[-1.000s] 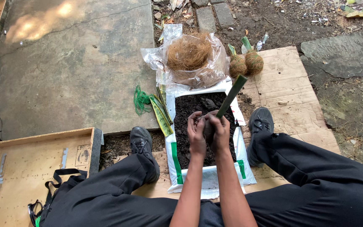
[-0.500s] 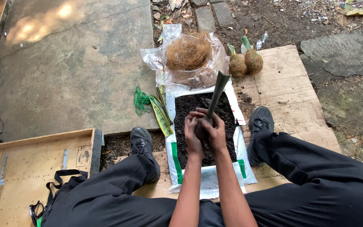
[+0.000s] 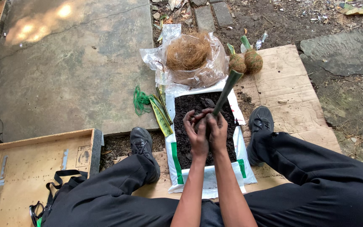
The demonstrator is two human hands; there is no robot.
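Both hands meet over an open white sack of dark soil (image 3: pixel 198 109) lying between my feet. My left hand (image 3: pixel 196 132) and my right hand (image 3: pixel 218 131) cup together around the base of a green plant cutting (image 3: pixel 227 86), whose cut stem sticks up and away to the right. Dark soil clings to the fingers; what lies inside the cupped palms is hidden. Beyond the sack, a clear plastic bag holds brown coconut fibre (image 3: pixel 188 52). Two fibre-wrapped balls with green stems (image 3: pixel 246 61) rest on the cardboard beside it.
I sit on a sheet of cardboard (image 3: pixel 290 92) with black shoes either side of the sack. Green twine (image 3: pixel 140 101) and striped leaves (image 3: pixel 161 113) lie left of the sack. A shallow wooden box (image 3: pixel 26 168) with a black strap sits at lower left. Concrete slab behind, bare earth right.
The stem swung from leaning right to nearly upright, then back to leaning right. My hands stay pressed together around its base over the soil, shifting slightly.
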